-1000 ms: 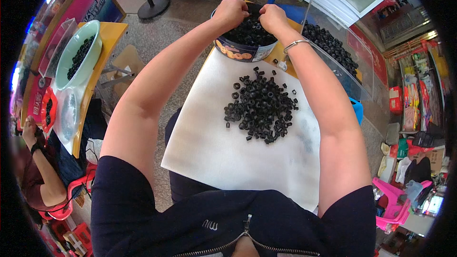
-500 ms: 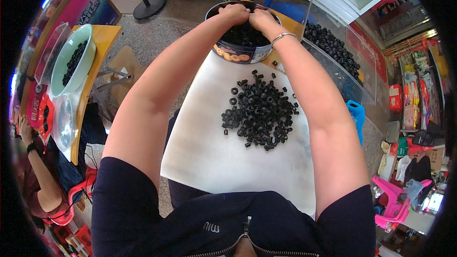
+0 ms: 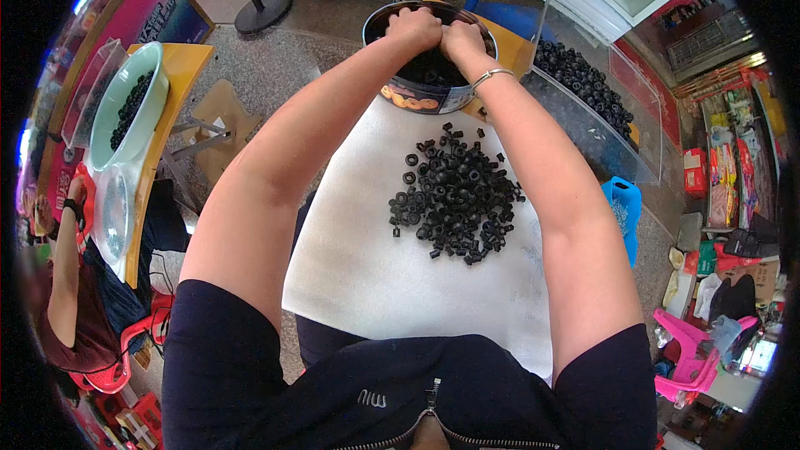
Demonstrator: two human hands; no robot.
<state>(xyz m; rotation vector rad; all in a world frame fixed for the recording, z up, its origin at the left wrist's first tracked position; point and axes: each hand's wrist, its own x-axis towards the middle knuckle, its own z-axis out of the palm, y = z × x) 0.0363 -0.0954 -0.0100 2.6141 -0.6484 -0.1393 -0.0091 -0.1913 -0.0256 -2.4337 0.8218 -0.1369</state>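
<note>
Both arms stretch forward to a round tin (image 3: 429, 100) at the far end of the white-covered table (image 3: 358, 267). Inside its rim, my left hand (image 3: 416, 27) and my right hand (image 3: 462, 38) come together over small black parts (image 3: 429, 69). The fingers of both hands are curled downward, and whatever they hold is hidden. A loose heap of small black ring-shaped and cylindrical parts (image 3: 462, 192) lies on the white surface, between my forearms.
A clear plastic bin (image 3: 583, 129) of larger black parts stands right of the tin. Beside my right forearm is a blue tray (image 3: 622, 217). At left, a pale green basin (image 3: 125, 108) with black parts sits on another table, where another person's arm (image 3: 65, 275) reaches.
My hands remain at the tin, with their fingers slightly shifted; the tin sits slightly further right. At left, the other person's arm has moved inward and up.
</note>
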